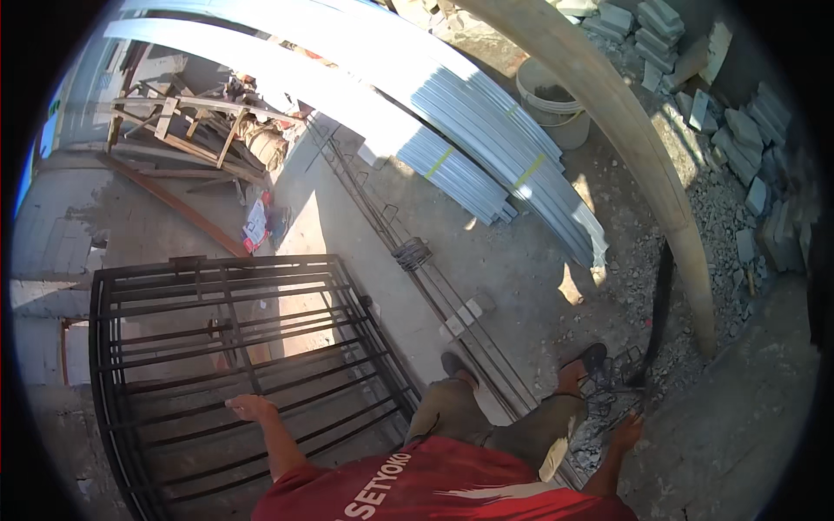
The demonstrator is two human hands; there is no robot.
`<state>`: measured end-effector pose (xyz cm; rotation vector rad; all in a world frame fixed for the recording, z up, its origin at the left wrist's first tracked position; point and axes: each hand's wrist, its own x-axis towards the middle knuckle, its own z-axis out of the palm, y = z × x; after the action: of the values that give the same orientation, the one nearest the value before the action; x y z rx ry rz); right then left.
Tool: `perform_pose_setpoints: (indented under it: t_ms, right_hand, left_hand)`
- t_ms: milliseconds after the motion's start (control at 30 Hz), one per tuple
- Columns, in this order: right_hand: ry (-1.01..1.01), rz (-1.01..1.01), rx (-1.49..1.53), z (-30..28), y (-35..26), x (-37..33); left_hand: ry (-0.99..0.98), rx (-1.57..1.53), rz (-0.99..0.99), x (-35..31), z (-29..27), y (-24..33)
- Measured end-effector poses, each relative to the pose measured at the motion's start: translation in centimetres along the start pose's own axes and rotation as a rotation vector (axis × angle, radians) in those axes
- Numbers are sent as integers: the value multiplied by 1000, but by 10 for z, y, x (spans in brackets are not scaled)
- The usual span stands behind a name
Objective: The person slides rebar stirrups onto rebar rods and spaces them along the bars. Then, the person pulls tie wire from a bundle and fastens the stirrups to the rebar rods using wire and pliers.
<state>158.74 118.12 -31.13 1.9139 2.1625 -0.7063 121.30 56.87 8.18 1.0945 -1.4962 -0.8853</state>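
Note:
My left hand (250,408) reaches out over a black metal grille (233,334) made of parallel bars in a frame. Its fingers are stretched out and hold nothing; whether they touch a bar I cannot tell. On the other side, my right hand (626,431) is low beside a tangle of dark bent wire (613,386) on the rubble. Its fingers look closed, but what they hold is too small to make out. Long thin steel rods (443,295) run along the ground between my feet, with a coil of dark wire (412,253) around them.
Shiny metal profiles (486,156) lie in bundles ahead, beside a pale bucket (556,108). A long curved wooden beam (643,130) crosses at right, near a black strip (662,304). Broken blocks (743,139) and gravel lie at far right. Scrap timber (195,130) is piled at far left.

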Motion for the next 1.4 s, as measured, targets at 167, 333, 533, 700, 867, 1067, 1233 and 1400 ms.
perform_pose_setpoints:
  t_ms: [167, 333, 533, 700, 867, 1067, 1233, 1400]
  right_hand:
    - [133, -225, -344, -11, -117, -80]
    - [166, -483, -401, -44, -246, -152]
    - [93, -698, -401, -68, -407, -226]
    - [-71, -779, -535, -25, -476, -248]
    - [-209, -820, -679, 49, -497, -260]
    - [-353, -668, -657, 146, -480, -263]
    - [-409, -388, -563, 162, -571, -333]
    - [-474, -644, -540, 203, -699, -344]
  left_hand:
    - [-90, 301, 161, 104, -41, -98]
    - [-270, 136, 163, 137, -49, -118]
    - [-229, 159, 134, 171, -40, -127]
    - [-303, 180, 48, 178, -16, -160]
    - [-510, 1, -56, 163, 63, -130]
    - [-816, -324, -213, 192, 220, -88]
    - [-769, -318, -404, 266, 388, -39]
    - [-742, -339, -258, 336, 499, 8]
